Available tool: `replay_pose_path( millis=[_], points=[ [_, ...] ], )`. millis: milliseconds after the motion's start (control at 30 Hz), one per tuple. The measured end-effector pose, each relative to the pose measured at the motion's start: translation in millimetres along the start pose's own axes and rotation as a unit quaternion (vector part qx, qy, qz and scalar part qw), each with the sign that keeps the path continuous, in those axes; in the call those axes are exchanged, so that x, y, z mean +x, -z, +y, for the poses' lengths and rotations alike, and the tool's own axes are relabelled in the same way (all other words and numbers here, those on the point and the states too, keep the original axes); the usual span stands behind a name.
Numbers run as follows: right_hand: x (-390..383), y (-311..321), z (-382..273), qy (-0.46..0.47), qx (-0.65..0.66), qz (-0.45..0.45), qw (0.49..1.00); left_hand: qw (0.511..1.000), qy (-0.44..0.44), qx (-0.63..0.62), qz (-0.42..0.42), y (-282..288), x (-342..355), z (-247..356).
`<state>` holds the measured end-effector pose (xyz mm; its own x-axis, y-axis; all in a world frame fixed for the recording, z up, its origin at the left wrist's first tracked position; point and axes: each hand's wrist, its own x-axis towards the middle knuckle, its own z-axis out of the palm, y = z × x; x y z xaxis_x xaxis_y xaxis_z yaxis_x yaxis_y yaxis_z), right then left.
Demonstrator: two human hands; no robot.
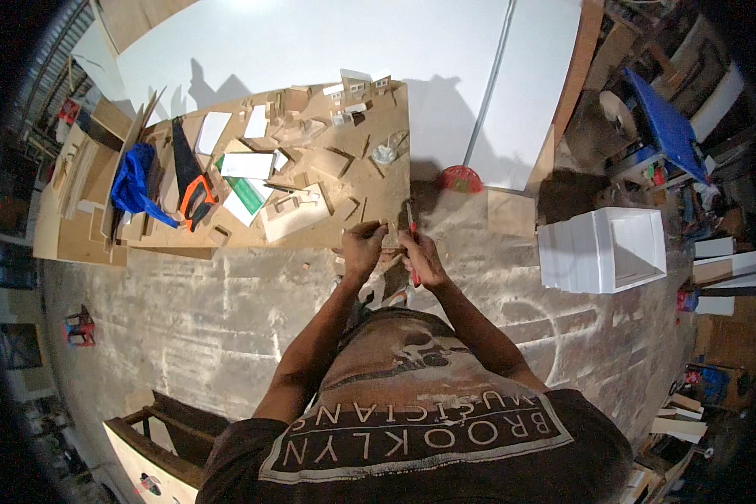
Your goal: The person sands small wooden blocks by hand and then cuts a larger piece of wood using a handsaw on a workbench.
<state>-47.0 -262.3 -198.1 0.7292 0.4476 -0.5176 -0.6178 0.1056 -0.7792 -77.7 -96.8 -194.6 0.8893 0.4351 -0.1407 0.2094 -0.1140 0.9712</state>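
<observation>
My left hand [364, 252] is at the near right edge of the wooden worktop [298, 237]. Its fingers are pinched together, and whatever sits between them is too small to make out. Just to the right, my right hand [427, 259] is closed around a red-handled tool [413, 228] with a dark upper end pointing away from me. The kind of tool is unclear. Near my hands on the worktop lie thin wood strips [363, 208], a pale board with a wooden piece on it [296, 213] and a small clear container [384, 154].
A handsaw with an orange-black handle [196, 202] and a blue bag [136, 183] occupy the worktop's left. Small wooden blocks [294, 99] cluster at its back. A red basket [461, 179] stands beyond my right hand, with a white open box [601, 250] farther right.
</observation>
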Motion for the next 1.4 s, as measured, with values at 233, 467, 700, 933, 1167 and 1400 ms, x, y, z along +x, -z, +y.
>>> replay_pose_path(
  millis=[233,467,700,933,1167,1400],
  points=[
    [13.7,15.1,87.0,0.105,-0.089,0.042,0.990,0.983,-0.044,0.175,0.019,-18.8,16.1,-30.7],
    [12.2,-7.5,106.5,0.094,-0.099,0.053,0.989,0.962,-0.113,0.245,0.029,-24.8,24.4,-62.9],
    [35.5,-34.2,105.1,-0.035,0.033,0.109,0.993,0.993,0.051,0.108,0.022,-10.3,32.1,-78.9],
    [73.3,1.1,185.8,0.205,-0.160,0.138,0.956,0.977,0.204,0.010,-0.066,-15.4,43.6,-71.4],
    [79.1,-8.3,174.6,0.344,-0.362,0.258,0.828,0.968,0.241,-0.024,-0.065,-16.8,46.0,-69.9],
    [68.6,-2.3,157.3,0.294,-0.568,0.229,0.734,0.977,0.202,0.012,-0.064,-17.9,39.0,-52.3]
  ],
)
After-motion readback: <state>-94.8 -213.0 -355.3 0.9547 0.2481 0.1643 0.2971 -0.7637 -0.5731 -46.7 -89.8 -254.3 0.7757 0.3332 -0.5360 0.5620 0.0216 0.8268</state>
